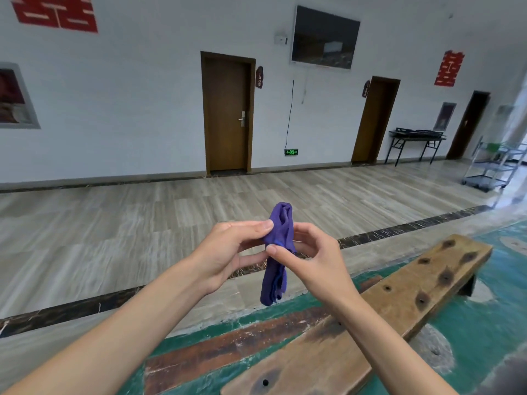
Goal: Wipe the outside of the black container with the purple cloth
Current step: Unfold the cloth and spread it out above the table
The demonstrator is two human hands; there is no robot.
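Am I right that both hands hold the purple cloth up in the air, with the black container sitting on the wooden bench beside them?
Not quite. The head view shows the left hand and right hand pinching the purple cloth in the air, but no black container is in view. The wooden bench beside them is bare.

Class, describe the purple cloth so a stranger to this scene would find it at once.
Start at the long wooden plank with dark holes at lower right, then look left to the two bare hands raised mid-frame. Pinched between the left hand and the right hand hangs the purple cloth, bunched into a narrow vertical strip. Nothing else here is purple.
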